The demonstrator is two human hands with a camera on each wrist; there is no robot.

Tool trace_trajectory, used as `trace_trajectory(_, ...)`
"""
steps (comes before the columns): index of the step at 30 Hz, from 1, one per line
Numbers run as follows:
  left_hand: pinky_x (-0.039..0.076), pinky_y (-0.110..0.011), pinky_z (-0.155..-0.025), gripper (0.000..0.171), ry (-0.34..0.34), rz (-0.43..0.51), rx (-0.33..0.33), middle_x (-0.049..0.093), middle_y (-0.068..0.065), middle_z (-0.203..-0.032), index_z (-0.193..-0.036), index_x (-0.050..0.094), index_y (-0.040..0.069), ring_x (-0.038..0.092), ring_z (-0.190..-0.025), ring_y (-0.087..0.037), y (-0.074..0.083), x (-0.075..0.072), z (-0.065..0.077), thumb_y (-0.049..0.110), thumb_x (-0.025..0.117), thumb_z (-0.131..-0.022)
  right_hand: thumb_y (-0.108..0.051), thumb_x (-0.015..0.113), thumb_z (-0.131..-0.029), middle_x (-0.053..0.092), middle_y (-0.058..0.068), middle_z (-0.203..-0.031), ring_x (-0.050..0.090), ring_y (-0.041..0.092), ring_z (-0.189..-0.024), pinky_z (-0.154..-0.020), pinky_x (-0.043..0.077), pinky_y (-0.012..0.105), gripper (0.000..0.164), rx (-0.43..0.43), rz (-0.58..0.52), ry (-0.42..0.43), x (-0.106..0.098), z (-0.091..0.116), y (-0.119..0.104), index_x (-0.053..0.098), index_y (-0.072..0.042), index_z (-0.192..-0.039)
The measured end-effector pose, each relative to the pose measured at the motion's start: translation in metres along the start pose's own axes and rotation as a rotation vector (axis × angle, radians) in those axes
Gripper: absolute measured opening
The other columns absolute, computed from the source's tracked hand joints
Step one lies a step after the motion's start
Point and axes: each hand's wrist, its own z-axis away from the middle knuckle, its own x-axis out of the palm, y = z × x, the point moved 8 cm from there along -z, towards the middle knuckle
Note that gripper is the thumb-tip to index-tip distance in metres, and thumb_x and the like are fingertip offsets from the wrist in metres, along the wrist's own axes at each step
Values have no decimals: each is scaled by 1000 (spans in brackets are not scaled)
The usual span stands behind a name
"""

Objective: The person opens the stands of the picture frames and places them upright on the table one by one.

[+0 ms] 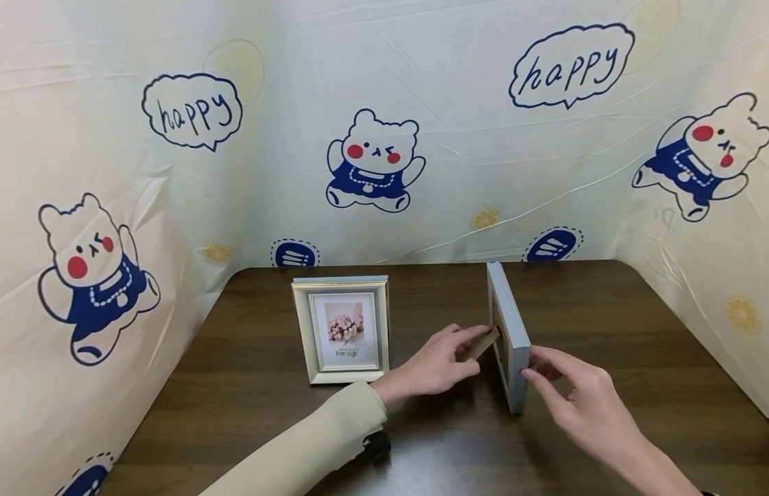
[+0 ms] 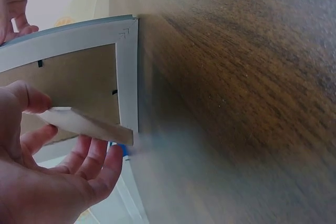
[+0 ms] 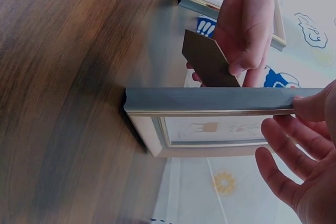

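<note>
A picture frame (image 1: pixel 515 337) with grey-blue sides stands on edge on the table, turned side-on in the head view. My left hand (image 1: pixel 435 362) pinches the brown flap-like stand (image 2: pixel 84 127) that juts from the frame's back, thumb on one face and fingers on the other. Brown backing board (image 2: pixel 79 74) with small black tabs shows in the left wrist view. My right hand (image 1: pixel 586 399) grips the frame's near side edge between thumb and fingers. In the right wrist view the frame's front shows a print (image 3: pixel 215 128) behind a pale border.
A second picture frame (image 1: pixel 302 331) with a flower print stands upright left of my left hand, facing me. Both frames are on a dark wooden table (image 1: pixel 248 413). A cloth (image 1: pixel 459 69) printed with bears and "happy" bubbles hangs behind and at the sides.
</note>
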Motion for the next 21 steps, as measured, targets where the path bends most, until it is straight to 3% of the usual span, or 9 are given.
trace_trajectory(8, 49, -22, -82, 64, -6, -3, -3, 59, -4, -114, -158, 50, 17, 60, -99, -16, -1, -2, 0, 10, 67, -97, 14, 85, -77, 71, -12, -91, 63, 4, -79, -66, 49, 14, 48, 0, 2, -1, 3, -2, -4, 74, -14, -113)
trace_trajectory(21, 49, -21, -89, 65, 3, -20, -2, 63, -8, -120, -158, 48, 7, 62, -109, -16, -6, -4, 5, 10, 67, -96, 8, 85, -82, 73, -8, -93, 64, 5, -79, -61, 49, 15, 41, 32, -8, -54, 13, -7, -7, 75, -14, -115)
